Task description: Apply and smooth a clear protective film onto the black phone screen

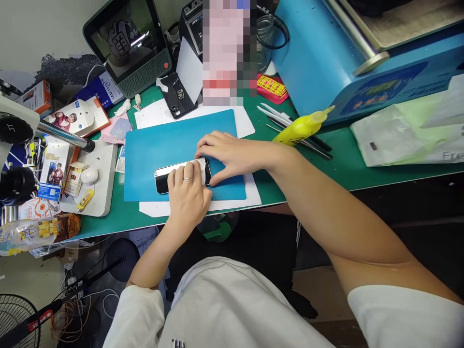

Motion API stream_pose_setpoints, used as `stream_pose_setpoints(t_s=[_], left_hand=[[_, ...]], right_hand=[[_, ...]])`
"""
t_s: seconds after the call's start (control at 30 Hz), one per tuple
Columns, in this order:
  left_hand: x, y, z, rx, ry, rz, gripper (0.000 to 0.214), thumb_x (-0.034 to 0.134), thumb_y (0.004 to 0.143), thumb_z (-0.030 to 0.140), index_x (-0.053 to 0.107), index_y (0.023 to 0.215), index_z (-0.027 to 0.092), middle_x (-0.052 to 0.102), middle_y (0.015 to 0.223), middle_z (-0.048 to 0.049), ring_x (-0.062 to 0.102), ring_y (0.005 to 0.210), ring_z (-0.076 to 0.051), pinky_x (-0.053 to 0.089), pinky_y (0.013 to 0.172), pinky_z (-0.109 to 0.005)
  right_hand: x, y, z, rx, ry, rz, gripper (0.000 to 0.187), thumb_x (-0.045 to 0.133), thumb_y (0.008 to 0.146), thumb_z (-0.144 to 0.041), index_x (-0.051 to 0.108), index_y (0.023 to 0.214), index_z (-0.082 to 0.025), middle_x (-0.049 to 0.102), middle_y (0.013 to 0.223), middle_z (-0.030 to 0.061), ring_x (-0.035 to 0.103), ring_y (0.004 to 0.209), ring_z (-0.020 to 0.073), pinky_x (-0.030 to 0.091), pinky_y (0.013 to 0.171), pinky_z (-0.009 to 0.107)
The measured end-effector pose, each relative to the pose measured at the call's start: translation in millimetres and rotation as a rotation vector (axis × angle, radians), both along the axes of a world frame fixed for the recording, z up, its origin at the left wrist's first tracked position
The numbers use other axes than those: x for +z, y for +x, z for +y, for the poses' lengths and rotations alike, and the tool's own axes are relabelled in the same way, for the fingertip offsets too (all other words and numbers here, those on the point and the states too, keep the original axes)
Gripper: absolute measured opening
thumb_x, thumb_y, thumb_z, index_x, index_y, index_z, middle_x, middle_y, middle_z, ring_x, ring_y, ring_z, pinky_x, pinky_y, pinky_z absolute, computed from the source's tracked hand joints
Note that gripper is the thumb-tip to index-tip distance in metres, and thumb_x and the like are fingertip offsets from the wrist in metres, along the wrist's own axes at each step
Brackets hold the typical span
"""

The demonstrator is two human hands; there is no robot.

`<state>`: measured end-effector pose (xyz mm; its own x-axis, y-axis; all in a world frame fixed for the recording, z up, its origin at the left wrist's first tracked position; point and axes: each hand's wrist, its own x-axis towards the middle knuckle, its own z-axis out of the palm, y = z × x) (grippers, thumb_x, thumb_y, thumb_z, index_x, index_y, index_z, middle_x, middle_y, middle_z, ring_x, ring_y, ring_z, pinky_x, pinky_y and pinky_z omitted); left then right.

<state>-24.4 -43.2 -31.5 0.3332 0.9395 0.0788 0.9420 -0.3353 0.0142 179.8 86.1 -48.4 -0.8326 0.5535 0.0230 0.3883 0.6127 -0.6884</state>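
A smartphone (161, 183) with a dark, glossy face lies flat on a blue mat (145, 150). My left hand (188, 191), with a ring on one finger, presses a white wipe (203, 169) against the phone's face. The fingers lie close together and hide part of the wipe. Around the phone's right end is my right hand (230, 154), its thumb at the near corner and its fingertips at the far edge, steadying it.
White paper sheets (155, 208) stick out from under the mat. Behind it stand a black phone part (177, 99) and a smart display (126, 43). To the right are a yellow bottle (300, 128), tweezers-like tools and a blue machine (311, 53). Boxes and a drink bottle (39, 232) crowd the left.
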Motion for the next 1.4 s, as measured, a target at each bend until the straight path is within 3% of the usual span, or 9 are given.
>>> stream_pose_setpoints(t_s=[0.2, 0.47, 0.7, 0.9, 1.0, 1.4], left_hand=[[0.2, -5, -21, -0.061, 0.002, 0.007, 0.059, 0.046, 0.101, 0.015, 0.055, 0.159, 0.008, 0.069, 0.146, -0.0222, 0.065, 0.128, -0.035, 0.046, 0.117, -0.053], [1.7, 11, 5, -0.058, -0.013, -0.008, 0.057, 0.044, 0.099, 0.014, 0.057, 0.155, 0.008, 0.067, 0.148, -0.0217, 0.063, 0.133, -0.035, 0.045, 0.119, -0.051], [0.4, 1, -25, -0.116, 0.013, -0.005, 0.058, 0.048, 0.100, 0.013, 0.055, 0.157, 0.008, 0.069, 0.147, -0.0212, 0.065, 0.130, -0.034, 0.045, 0.121, -0.051], [0.6, 12, 7, -0.081, 0.003, -0.045, 0.053, 0.047, 0.098, 0.014, 0.060, 0.150, 0.011, 0.069, 0.142, -0.0197, 0.064, 0.130, -0.034, 0.044, 0.123, -0.051], [0.5, 13, 11, -0.075, 0.003, -0.071, 0.053, 0.045, 0.099, 0.014, 0.060, 0.150, 0.009, 0.068, 0.143, -0.0212, 0.064, 0.130, -0.034, 0.046, 0.121, -0.051], [-1.4, -24, -49, -0.112, 0.080, -0.116, 0.058, 0.048, 0.100, 0.013, 0.055, 0.158, 0.016, 0.069, 0.143, -0.0174, 0.065, 0.131, -0.032, 0.043, 0.126, -0.052]], right_hand=[[-3.7, -1, 0, -0.002, 0.018, 0.019, 0.077, 0.070, 0.087, -0.083, 0.068, 0.135, -0.022, 0.060, 0.140, 0.0185, 0.051, 0.127, 0.0429, 0.043, 0.105, 0.057], [0.5, 0, 0, -0.003, -0.008, 0.008, 0.071, 0.073, 0.088, -0.073, 0.068, 0.137, -0.023, 0.060, 0.140, 0.0188, 0.050, 0.128, 0.0425, 0.043, 0.106, 0.056], [-2.7, 0, 0, -0.007, -0.013, 0.006, 0.080, 0.069, 0.087, -0.081, 0.067, 0.143, -0.024, 0.059, 0.144, 0.0188, 0.049, 0.130, 0.0457, 0.041, 0.109, 0.060], [-3.3, 1, 2, 0.019, 0.033, 0.044, 0.065, 0.068, 0.092, -0.071, 0.068, 0.135, -0.022, 0.062, 0.137, 0.0191, 0.052, 0.126, 0.0424, 0.044, 0.106, 0.057], [0.8, 1, 2, 0.028, 0.029, 0.029, 0.064, 0.069, 0.092, -0.068, 0.068, 0.136, -0.022, 0.062, 0.138, 0.0193, 0.052, 0.127, 0.0427, 0.044, 0.107, 0.057], [-3.0, 0, 2, -0.004, 0.010, -0.006, 0.083, 0.073, 0.084, -0.082, 0.067, 0.142, -0.022, 0.059, 0.145, 0.0197, 0.049, 0.135, 0.0478, 0.042, 0.113, 0.062]])
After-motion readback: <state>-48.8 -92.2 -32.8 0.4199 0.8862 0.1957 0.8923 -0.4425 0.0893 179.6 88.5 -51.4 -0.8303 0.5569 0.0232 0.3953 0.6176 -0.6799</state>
